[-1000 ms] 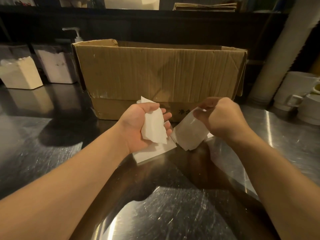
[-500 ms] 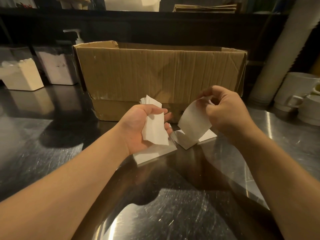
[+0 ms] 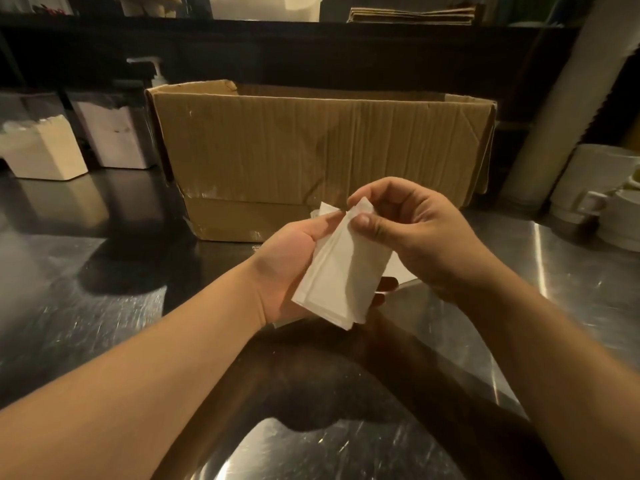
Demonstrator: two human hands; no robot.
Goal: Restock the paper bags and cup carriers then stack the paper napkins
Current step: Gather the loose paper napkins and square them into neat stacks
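— What has changed since a moment ago?
— The right hand (image 3: 419, 233) has brought its napkin over onto the ones in the left hand (image 3: 291, 265).
— How are the napkins held?
— The left hand cradles the folded paper napkins (image 3: 341, 282) from below, fingers curled under them; the right thumb and forefinger pinch their top edge.
— And beyond?
— They hover above the steel counter (image 3: 104, 306). Behind stands an open cardboard box (image 3: 311, 150); white mugs (image 3: 599, 199) sit far right.
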